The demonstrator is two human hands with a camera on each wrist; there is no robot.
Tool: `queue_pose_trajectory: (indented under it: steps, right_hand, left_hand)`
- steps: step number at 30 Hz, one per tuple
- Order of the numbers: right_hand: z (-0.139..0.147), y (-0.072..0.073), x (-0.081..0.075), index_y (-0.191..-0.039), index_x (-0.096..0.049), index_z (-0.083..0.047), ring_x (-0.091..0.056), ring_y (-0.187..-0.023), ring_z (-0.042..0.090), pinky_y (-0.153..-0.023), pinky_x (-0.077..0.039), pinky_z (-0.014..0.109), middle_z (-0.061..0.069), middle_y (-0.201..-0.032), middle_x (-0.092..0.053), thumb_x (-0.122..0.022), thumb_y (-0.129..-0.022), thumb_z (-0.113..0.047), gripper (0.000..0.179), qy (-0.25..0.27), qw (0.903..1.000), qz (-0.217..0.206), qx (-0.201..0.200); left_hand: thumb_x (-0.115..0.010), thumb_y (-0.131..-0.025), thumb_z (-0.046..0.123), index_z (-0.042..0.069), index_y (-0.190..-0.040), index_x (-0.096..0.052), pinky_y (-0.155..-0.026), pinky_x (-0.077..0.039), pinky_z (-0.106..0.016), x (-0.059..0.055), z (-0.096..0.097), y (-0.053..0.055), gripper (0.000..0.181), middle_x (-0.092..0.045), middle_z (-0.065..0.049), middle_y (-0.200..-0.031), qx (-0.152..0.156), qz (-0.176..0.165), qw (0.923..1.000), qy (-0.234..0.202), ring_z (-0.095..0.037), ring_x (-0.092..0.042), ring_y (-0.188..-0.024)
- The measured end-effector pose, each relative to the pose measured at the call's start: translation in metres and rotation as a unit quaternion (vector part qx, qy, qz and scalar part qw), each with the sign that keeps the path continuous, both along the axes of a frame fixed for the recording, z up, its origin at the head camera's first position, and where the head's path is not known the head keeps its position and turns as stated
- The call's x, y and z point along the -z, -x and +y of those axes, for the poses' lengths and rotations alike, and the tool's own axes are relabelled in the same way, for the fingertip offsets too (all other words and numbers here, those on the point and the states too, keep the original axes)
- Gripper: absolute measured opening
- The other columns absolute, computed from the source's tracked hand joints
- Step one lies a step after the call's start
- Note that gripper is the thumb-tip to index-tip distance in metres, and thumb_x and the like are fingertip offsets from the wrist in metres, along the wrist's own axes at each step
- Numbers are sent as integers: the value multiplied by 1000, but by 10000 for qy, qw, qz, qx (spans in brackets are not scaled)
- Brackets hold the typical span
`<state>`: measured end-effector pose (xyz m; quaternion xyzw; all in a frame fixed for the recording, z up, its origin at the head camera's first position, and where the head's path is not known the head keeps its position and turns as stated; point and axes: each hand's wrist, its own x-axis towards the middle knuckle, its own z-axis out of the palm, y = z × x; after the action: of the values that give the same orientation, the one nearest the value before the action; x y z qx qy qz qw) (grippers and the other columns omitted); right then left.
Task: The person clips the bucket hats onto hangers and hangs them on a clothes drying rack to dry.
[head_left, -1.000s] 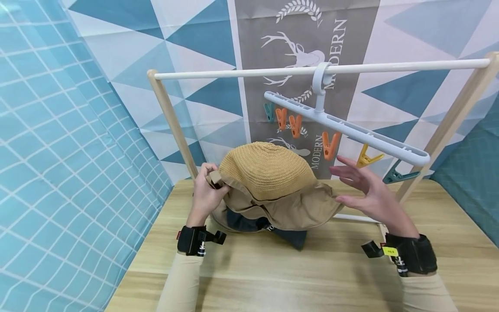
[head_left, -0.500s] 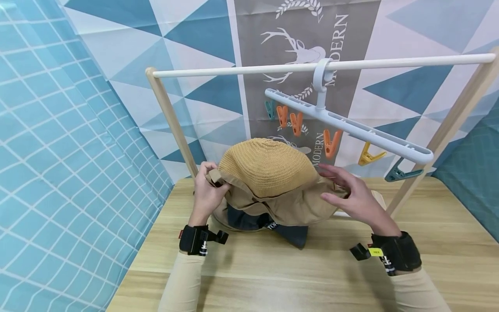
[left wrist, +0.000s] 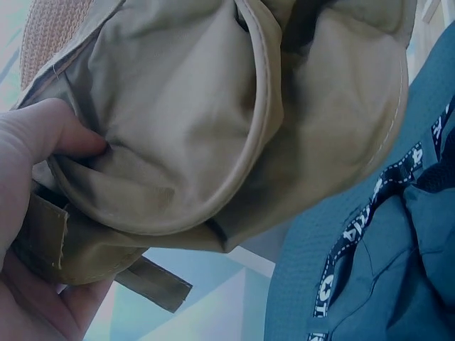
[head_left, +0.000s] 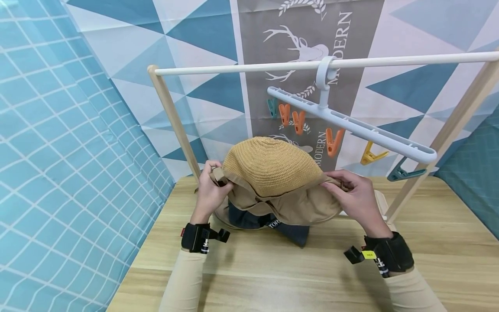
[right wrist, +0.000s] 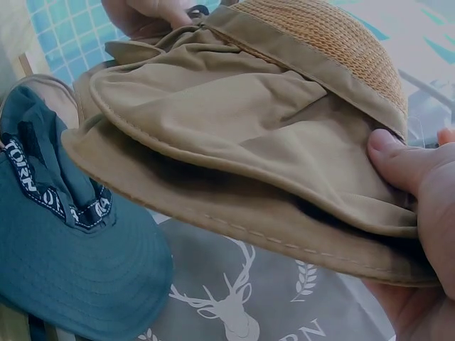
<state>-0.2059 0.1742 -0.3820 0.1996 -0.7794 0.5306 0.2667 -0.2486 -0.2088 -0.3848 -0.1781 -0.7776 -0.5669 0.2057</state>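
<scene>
Both hands hold up a tan sun hat (head_left: 273, 167) with a knitted, straw-coloured crown and a folded cloth brim (right wrist: 234, 149). At its left end my left hand (head_left: 210, 190) pinches the brim, thumb on the cloth (left wrist: 170, 135) in the left wrist view; a short tan strap (left wrist: 155, 284) hangs beside the fingers. My right hand (head_left: 356, 197) pinches the brim's right end between thumb and fingers. Below and behind the sun hat lies a dark blue cap (head_left: 294, 232) with white lettering, partly hidden by the sun hat; the right wrist view shows more of that cap (right wrist: 78, 249).
A grey-blue hanger (head_left: 351, 123) hangs from the white rod (head_left: 234, 68) of a wooden-legged rack. Orange clothespins (head_left: 333, 142), a yellow one (head_left: 372, 154) and green ones (head_left: 405, 173) dangle from it, just above the right hand. Underneath is a wooden table (head_left: 273, 273).
My right hand has moved left and in from beside the hat, and its fingers have taken hold of the brim's right end. The left hand keeps its grip.
</scene>
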Motion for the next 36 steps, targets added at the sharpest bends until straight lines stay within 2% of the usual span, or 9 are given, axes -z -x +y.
queue_pose_trajectory:
  steps: [3, 5, 7, 10, 14, 17, 23, 30, 36]
  right_hand:
    - [1, -1, -1, -117, -85, -2, -70, -78, -9, -70, -52, 10, -27, -101, -81, -86, -96, 3, 22, 50, 10000, 51, 17]
    - [3, -2, -2, -116, -86, -2, -70, -77, -8, -69, -53, 10, -22, -100, -83, -87, -96, 1, 20, 119, 9999, 105, 51]
    - [4, -3, -4, -115, -86, -1, -70, -76, -8, -68, -52, 10, -19, -99, -84, -87, -95, 1, 20, 135, 9997, 196, 113]
    - [8, -6, -6, -115, -86, 0, -70, -78, -10, -70, -52, 9, -26, -99, -82, -86, -94, 6, 22, 103, 9994, 246, 215]
    - [14, -8, -10, -114, -86, 0, -70, -77, -11, -69, -51, 9, -36, -98, -76, -85, -94, 9, 22, -2, 9992, 151, 374]
    - [18, -9, -12, -112, -87, -2, -65, -70, -10, -64, -47, 10, -38, -94, -75, -85, -94, 8, 20, -90, 9988, 134, 468]
    - [23, -9, -12, -108, -87, 0, -62, -67, -10, -62, -46, 10, -39, -91, -74, -85, -92, 12, 20, -213, 9981, 220, 535]
    - [24, -11, -12, -108, -88, -2, -58, -66, -7, -61, -44, 13, -28, -91, -79, -87, -96, 1, 12, -215, 9985, 285, 424]
    - [24, -13, -15, -106, -88, -1, -60, -66, -3, -59, -45, 17, -19, -95, -83, -86, -93, 9, 16, -320, 9959, 833, -140]
  left_hand:
    - [-75, -95, -9, 0, -126, -49, -56, -33, -26, 1, 0, 1, 41, -49, -4, -68, -35, -32, 9998, 180, -6, -30, -49]
    - [-76, -95, -7, 2, -131, -52, -66, -41, -27, 1, -1, 1, 44, -63, -13, -87, -69, -73, 9993, 364, -7, -47, -62]
    - [-79, -94, -4, 3, -136, -54, -81, -50, -31, 1, -1, 1, 49, -72, -21, -113, -85, -87, 9983, 575, -17, -67, -84]
    - [-83, -93, -1, 3, -144, -57, -104, -55, -36, 2, -4, 2, 57, -71, -24, -142, -68, -41, 9969, 784, -32, -74, -126]
    - [-90, -92, 4, 8, -151, -61, -100, -63, -35, 0, -8, 1, 66, -72, -19, -150, 26, 45, 9963, 852, -40, -78, -123]
    - [-92, -90, 8, 14, -156, -62, -104, -65, -48, -3, -12, -2, 72, -70, -13, -156, 92, 229, 9954, 928, -39, -76, -129]
    - [-94, -87, 25, 18, -162, -61, -128, -44, -68, -7, -13, -5, 82, -62, -11, -168, 174, 779, 9903, 1140, -37, -56, -157]
    - [-63, -103, 76, 13, -165, -56, -127, -40, -71, -9, -4, -7, 89, -61, -16, -168, 353, 1311, 9874, 814, -37, -53, -158]
    - [-48, -106, 84, 7, -166, -51, -123, -41, -73, -9, 3, -8, 97, -60, -22, -166, 524, 1452, 9861, 619, -38, -53, -158]
